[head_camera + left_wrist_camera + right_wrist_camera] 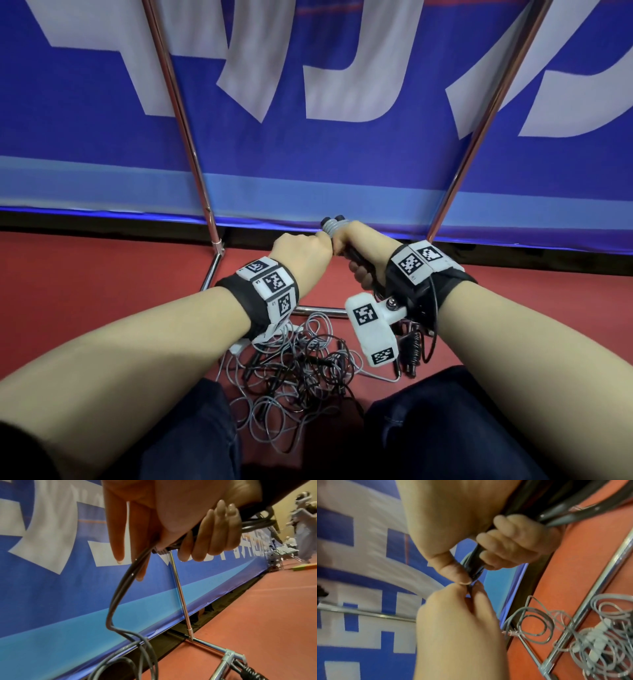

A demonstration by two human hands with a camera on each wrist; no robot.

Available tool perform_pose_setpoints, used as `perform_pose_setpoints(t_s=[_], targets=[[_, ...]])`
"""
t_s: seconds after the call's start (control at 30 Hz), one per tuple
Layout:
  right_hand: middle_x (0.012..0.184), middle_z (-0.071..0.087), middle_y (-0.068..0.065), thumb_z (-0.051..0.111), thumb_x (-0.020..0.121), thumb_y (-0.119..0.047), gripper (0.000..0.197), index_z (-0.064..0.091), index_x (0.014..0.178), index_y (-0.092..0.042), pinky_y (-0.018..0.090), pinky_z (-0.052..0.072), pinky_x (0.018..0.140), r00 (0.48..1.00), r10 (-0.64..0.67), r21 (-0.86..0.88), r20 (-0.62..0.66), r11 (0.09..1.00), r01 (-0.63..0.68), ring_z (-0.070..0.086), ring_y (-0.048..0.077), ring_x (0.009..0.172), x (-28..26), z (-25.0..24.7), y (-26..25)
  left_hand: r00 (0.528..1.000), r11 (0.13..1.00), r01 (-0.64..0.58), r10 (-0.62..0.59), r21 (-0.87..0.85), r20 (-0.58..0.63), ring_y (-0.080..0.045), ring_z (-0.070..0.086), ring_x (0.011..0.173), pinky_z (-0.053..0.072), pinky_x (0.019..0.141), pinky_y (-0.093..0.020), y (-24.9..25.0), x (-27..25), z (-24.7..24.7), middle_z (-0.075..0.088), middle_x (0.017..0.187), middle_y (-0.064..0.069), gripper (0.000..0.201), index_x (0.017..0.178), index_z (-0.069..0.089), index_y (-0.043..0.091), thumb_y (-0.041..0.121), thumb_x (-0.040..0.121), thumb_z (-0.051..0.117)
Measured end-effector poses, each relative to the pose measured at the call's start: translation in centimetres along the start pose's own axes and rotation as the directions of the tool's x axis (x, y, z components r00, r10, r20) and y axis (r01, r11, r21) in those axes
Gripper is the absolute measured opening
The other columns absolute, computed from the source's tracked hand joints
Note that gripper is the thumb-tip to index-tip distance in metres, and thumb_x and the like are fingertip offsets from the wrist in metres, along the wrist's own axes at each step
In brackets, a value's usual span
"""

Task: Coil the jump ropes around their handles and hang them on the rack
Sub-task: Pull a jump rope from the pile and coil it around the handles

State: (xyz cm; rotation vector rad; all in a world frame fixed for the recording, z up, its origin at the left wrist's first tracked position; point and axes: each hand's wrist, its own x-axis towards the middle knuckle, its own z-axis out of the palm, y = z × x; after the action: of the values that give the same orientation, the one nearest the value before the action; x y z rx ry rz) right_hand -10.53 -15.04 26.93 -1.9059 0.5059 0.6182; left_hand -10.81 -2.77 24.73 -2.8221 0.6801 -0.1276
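The right hand [359, 253] is wrapped tightly around 2 black jump-rope handles [331, 224], keeping them paired as a core for winding. The left hand [301, 255] pinches the grey rope [120, 595] at the handle tips, likely guiding a turn. More tangled ropes [301, 363] lie on the red floor [102, 301] by the chrome rack [181, 113].

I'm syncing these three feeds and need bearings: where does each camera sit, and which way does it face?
Head: worn on the head, looks down and forward at both hands, forearms and knees, the tangled ropes and the rack.
Left wrist: looks along the left hand toward the banner.
Right wrist: looks along the right hand at the handles.
Shared: the wrist views both show the rack and banner.
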Motion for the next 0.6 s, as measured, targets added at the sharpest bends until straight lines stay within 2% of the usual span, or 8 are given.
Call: perform_pose_setpoints(t_s=[0.1, 0.23, 0.33, 0.4, 0.43, 0.5, 0.53, 0.6], targets=[[0.055, 0.035, 0.001, 0.058, 0.074, -0.047, 0.038, 0.041, 0.061, -0.016, 0.013, 0.020, 0.039, 0.995, -0.030, 0.180, 0.092, 0.984, 0.013, 0.025, 0.012, 0.036, 0.2, 0.0, 0.0, 0.998, 0.998, 0.059, -0.060, -0.028, -0.037, -0.030, 0.065, 0.096, 0.036, 0.065, -0.034, -0.3, 0.3, 0.4, 0.067, 0.105, -0.006, 0.021, 0.117, 0.045, 0.006, 0.008, 0.097, 0.038], [0.091, 0.041, 0.000, 0.053, 0.072, -0.077, 0.051, 0.051, 0.086, -0.028, 0.013, 0.022, 0.038, 0.987, -0.098, 0.197, 0.130, 0.978, 0.071, 0.023, 0.009, 0.037, 0.9, 0.8, -0.3, 0.990, 0.989, 0.118, -0.124, -0.088, -0.063, -0.032, 0.064, 0.097, 0.033, 0.065, -0.035, -0.6, 0.9, 0.8, 0.065, 0.105, -0.009, 0.020, 0.116, 0.047, 0.007, 0.014, 0.100, 0.037], [0.068, 0.044, 0.004, 0.055, 0.065, -0.083, 0.066, 0.049, 0.079, -0.018, 0.018, 0.024, 0.042, 0.993, -0.121, 0.158, -0.009, 0.980, 0.121, 0.027, 0.013, 0.035, 1.0, 1.2, -0.5, 0.989, 0.948, 0.109, -0.134, -0.299, -0.064, -0.035, 0.062, 0.096, 0.036, 0.068, -0.036, -1.0, 1.1, 1.1, 0.065, 0.102, -0.011, 0.026, 0.112, 0.050, 0.007, 0.026, 0.103, 0.034], [0.053, 0.040, 0.005, 0.054, 0.067, -0.083, 0.072, 0.048, 0.073, -0.012, 0.022, 0.027, 0.043, 0.976, -0.157, 0.081, -0.152, 0.982, 0.171, 0.032, 0.017, 0.035, 1.2, 0.9, -0.5, 0.992, 0.799, 0.063, -0.117, -0.598, -0.052, -0.027, 0.066, 0.082, 0.044, 0.069, -0.035, -1.3, 1.1, 1.6, 0.067, 0.083, -0.006, 0.028, 0.094, 0.053, 0.010, 0.033, 0.101, 0.038], [0.052, 0.040, 0.005, 0.054, 0.068, -0.082, 0.072, 0.049, 0.075, -0.010, 0.023, 0.028, 0.043, 0.964, -0.179, 0.054, -0.198, 0.980, 0.193, 0.033, 0.018, 0.036, 1.3, 0.6, -0.6, 0.993, 0.658, 0.038, -0.110, -0.752, -0.046, -0.018, 0.067, 0.070, 0.047, 0.067, -0.031, -1.3, 1.0, 1.8, 0.066, 0.073, -0.002, 0.028, 0.089, 0.054, 0.008, 0.032, 0.099, 0.043], [0.054, 0.039, 0.004, 0.055, 0.072, -0.078, 0.070, 0.048, 0.079, -0.010, 0.023, 0.028, 0.043, 0.944, -0.214, 0.017, -0.252, 0.974, 0.226, 0.034, 0.018, 0.039, 1.4, 0.1, -0.7, 0.996, 0.470, -0.004, -0.074, -0.882, -0.045, 0.000, 0.055, 0.050, 0.043, 0.057, -0.018, -1.3, 0.9, 2.4, 0.057, 0.060, 0.005, 0.024, 0.096, 0.060, 0.003, 0.025, 0.097, 0.050], [0.054, 0.038, 0.003, 0.055, 0.073, -0.077, 0.068, 0.046, 0.079, -0.010, 0.022, 0.028, 0.042, 0.937, -0.225, 0.004, -0.267, 0.972, 0.235, 0.033, 0.018, 0.040, 1.5, -0.2, -0.7, 0.999, 0.448, -0.020, -0.027, -0.894, -0.036, 0.000, 0.049, 0.049, 0.040, 0.055, -0.016, -1.4, 0.8, 2.7, 0.053, 0.059, 0.004, 0.022, 0.102, 0.061, 0.003, 0.022, 0.097, 0.051], [0.052, 0.036, 0.002, 0.057, 0.074, -0.076, 0.065, 0.043, 0.077, -0.012, 0.019, 0.026, 0.041, 0.930, -0.238, 0.001, -0.280, 0.969, 0.248, 0.031, 0.017, 0.038, 1.4, -0.6, -0.8, 0.995, 0.399, -0.033, 0.097, -0.916, 0.006, -0.009, 0.052, 0.065, 0.048, 0.071, -0.028, -1.7, 0.6, 2.9, 0.056, 0.070, -0.001, 0.020, 0.110, 0.061, 0.007, 0.018, 0.096, 0.053]])
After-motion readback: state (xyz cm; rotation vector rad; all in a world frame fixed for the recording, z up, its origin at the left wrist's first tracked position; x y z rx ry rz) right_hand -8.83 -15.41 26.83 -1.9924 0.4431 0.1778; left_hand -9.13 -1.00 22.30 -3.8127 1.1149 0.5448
